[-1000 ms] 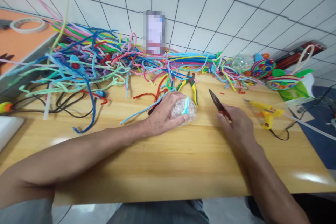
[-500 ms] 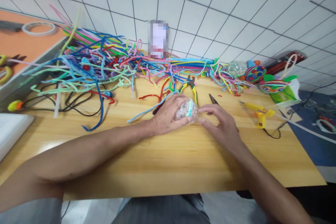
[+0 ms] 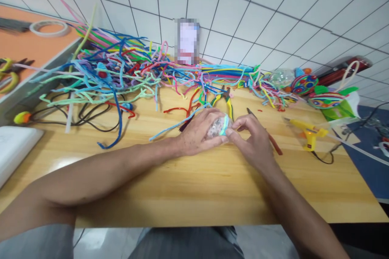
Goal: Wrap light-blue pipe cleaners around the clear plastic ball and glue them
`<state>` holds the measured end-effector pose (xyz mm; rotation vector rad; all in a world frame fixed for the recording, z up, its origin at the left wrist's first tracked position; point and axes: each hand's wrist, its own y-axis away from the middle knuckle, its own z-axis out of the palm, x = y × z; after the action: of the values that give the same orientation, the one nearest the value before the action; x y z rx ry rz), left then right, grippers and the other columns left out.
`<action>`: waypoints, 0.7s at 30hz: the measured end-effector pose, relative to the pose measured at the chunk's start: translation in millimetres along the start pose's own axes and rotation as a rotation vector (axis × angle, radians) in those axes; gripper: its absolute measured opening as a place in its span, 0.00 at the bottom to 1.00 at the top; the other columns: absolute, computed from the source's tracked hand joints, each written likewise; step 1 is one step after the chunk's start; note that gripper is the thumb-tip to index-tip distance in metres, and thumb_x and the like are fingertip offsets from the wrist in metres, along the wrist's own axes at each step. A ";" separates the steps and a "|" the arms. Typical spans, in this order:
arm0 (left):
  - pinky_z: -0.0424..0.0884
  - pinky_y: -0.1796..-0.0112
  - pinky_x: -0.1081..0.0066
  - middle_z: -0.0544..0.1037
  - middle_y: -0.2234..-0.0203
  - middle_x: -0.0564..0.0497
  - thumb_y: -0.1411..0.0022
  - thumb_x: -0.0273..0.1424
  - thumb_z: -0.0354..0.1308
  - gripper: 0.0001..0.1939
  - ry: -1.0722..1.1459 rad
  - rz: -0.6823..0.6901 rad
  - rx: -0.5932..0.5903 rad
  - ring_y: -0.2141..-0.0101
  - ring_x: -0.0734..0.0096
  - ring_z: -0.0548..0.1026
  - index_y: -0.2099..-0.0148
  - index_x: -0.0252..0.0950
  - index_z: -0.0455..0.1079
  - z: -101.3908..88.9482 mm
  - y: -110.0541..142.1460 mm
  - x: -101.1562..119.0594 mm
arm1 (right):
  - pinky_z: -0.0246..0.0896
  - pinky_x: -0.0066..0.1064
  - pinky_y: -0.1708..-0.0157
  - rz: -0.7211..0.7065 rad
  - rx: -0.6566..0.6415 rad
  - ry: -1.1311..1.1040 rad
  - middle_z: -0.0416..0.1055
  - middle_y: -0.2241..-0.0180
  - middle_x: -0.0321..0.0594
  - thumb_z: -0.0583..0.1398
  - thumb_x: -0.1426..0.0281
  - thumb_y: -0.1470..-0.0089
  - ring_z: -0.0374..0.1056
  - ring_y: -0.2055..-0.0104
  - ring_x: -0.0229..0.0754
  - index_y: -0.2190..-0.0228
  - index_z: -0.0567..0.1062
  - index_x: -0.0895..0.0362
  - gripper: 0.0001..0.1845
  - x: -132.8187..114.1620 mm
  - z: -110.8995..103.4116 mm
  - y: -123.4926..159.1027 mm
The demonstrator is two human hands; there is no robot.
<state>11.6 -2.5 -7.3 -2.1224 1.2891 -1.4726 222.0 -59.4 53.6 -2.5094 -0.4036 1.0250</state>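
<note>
A clear plastic ball (image 3: 214, 128) with a band of light blue and yellow-green pipe cleaner (image 3: 225, 124) around it is held just above the wooden table. My left hand (image 3: 199, 131) wraps it from the left, thumb below and fingers over the top. At the ball's right side, my right hand (image 3: 249, 137) has thumb and index finger closed together against the edge by the band; the exact contact is partly hidden. Behind the ball lie pliers with yellow-green handles (image 3: 230, 107). A light blue pipe cleaner (image 3: 173, 126) stretches out behind my left hand.
Tangled pipe cleaners (image 3: 121, 68) line the wall. A phone (image 3: 187, 42) leans there. To the right are a yellow glue gun (image 3: 308, 132), another clear ball (image 3: 282, 77) and decorated ornaments (image 3: 304, 85). A white box (image 3: 18, 149) and black cord (image 3: 88, 119) lie left.
My right thumb and index finger have drawn together and moved in against the ball's banded edge. My left hand keeps its hold. The view has shifted slightly.
</note>
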 end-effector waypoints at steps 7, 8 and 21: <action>0.71 0.35 0.39 0.70 0.35 0.34 0.29 0.48 0.65 0.36 -0.022 -0.009 -0.021 0.34 0.43 0.71 0.28 0.42 0.58 -1.1 0.8 2.7 | 0.69 0.37 0.62 0.001 0.031 -0.031 0.73 0.66 0.35 0.66 0.68 0.40 0.71 0.63 0.43 0.66 0.74 0.50 0.05 2.0 3.4 2.0; 0.71 0.35 0.40 0.70 0.35 0.34 0.27 0.47 0.64 0.34 -0.022 -0.014 -0.025 0.33 0.43 0.71 0.28 0.42 0.58 -1.2 0.7 3.1 | 0.69 0.37 0.62 0.004 0.036 -0.037 0.73 0.66 0.35 0.66 0.68 0.40 0.71 0.63 0.43 0.66 0.74 0.50 0.05 2.0 3.6 2.8; 0.70 0.34 0.42 0.71 0.35 0.35 0.26 0.39 0.63 0.30 -0.016 0.025 -0.026 0.33 0.46 0.71 0.29 0.41 0.59 -3.6 2.2 0.0 | 0.68 0.36 0.61 0.427 -0.044 -0.329 0.78 0.69 0.37 0.67 0.58 0.42 0.71 0.65 0.42 0.70 0.80 0.52 0.11 22.9 -27.5 -0.9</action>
<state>7.4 -2.8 -7.1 -2.1217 1.3313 -1.4336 257.3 -56.3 58.1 -2.5250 0.0297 1.6174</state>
